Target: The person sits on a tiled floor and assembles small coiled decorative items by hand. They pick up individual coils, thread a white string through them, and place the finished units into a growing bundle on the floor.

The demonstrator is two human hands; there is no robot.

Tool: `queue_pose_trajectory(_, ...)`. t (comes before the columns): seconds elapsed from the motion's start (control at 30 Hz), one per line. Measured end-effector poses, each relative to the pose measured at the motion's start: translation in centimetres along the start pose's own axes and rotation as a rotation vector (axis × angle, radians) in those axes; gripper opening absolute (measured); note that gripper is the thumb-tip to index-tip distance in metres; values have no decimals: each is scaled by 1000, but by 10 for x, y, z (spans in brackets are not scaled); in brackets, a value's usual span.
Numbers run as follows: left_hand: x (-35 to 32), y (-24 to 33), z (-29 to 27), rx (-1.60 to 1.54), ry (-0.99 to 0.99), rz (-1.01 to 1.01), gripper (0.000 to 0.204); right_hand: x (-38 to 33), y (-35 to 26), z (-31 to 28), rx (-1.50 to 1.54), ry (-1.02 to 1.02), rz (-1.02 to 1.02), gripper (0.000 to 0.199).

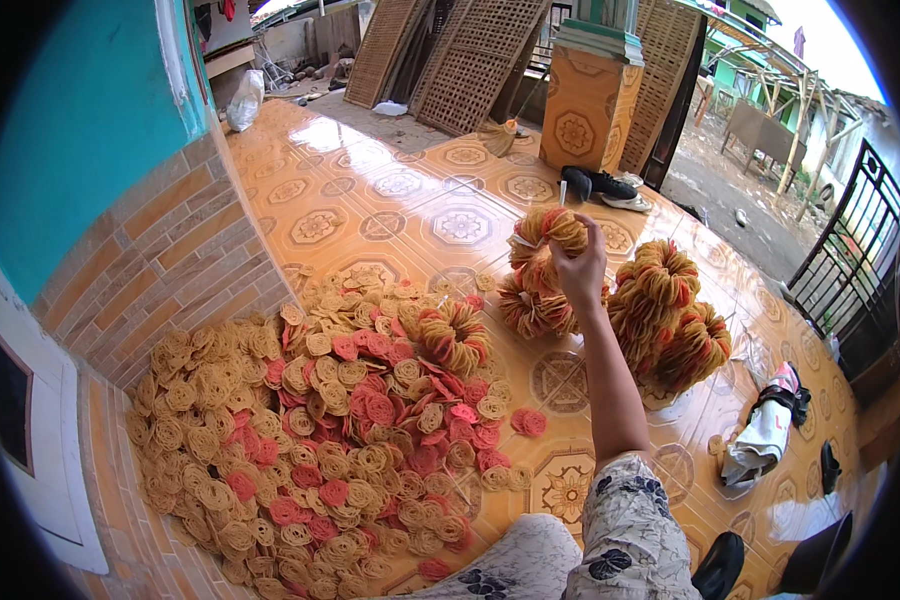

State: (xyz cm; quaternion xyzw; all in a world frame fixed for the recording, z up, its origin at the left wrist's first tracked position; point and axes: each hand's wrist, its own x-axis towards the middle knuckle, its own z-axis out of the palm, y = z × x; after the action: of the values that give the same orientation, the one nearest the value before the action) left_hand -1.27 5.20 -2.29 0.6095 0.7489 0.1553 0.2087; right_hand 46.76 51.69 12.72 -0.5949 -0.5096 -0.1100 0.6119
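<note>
My right hand (580,262) closes around a ring-shaped bundle (552,228) of thin, round, lacy discs in yellow and orange. That bundle is at the top of a small stack, over another ring bundle (526,309) on the tiles. Just to the right stands a second stack of ring bundles (660,315). A single ring bundle (453,337) rests at the edge of a wide heap of loose discs (300,440), tan and pinkish red, spread across the floor on the left. A few discs (528,422) lie apart from the heap. My left hand is out of view.
A turquoise wall with brick-pattern tiles (160,240) borders the heap. Woven panels (480,65) lean behind, beside a tiled pillar (575,125). Dark shoes (598,184) sit at its foot. A white bag (760,440) lies right; a black metal gate (850,240) stands beyond.
</note>
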Motion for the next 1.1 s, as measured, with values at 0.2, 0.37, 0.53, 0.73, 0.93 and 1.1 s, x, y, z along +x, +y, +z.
queue_pose_trajectory(0.2,0,9,1,-31,56,26,26,1,-4,-7,-777,-87,-268,76)
queue_pose_trajectory(0.37,2,4,2,11,-54,-55,26,-114,1,83,-187,-959,214,80)
queue_pose_trajectory(0.53,3,15,-12,141,-252,-272,30,-203,4,137,-378,-968,197,83)
queue_pose_trajectory(0.73,2,31,-27,66,-199,-170,30,-149,45,124,279,-432,883,38)
queue_pose_trajectory(0.93,2,19,-22,93,-214,-193,32,-23,37,1,655,-91,648,31)
queue_pose_trajectory(1.1,0,11,-7,20,25,23,27,58,9,-79,218,-71,102,25)
